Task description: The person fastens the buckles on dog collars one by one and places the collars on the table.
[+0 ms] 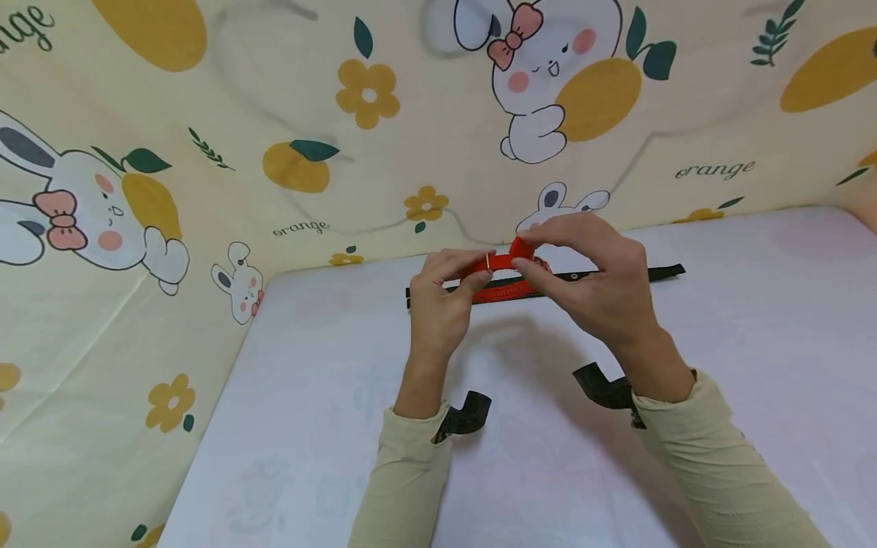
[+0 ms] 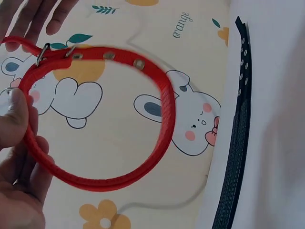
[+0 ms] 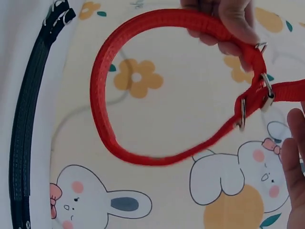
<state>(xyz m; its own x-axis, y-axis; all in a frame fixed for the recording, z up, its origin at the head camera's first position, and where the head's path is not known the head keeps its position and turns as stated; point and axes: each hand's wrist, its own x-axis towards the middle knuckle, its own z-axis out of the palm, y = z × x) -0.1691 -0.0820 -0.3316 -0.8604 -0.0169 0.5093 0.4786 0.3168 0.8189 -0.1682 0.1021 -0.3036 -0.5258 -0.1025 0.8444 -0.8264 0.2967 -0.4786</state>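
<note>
A red collar (image 2: 167, 109) is held up as a closed loop, its strap passed through a metal buckle (image 3: 268, 90). Eyelets show along the band in the left wrist view. My left hand (image 1: 441, 304) grips the band beside the buckle, thumb on one side and fingers on the other. With thumb and forefinger, my right hand (image 1: 603, 281) pinches the strap's free end, which sticks out past the buckle. Behind the hands, a black collar (image 1: 668, 272) lies stretched out on the white table; the left wrist view shows its row of eyelets.
The white table (image 1: 308, 380) meets a cream cloth (image 1: 397, 160) printed with rabbits, oranges and flowers at the back and left. Black wrist mounts (image 1: 469, 415) stick out from both sleeves.
</note>
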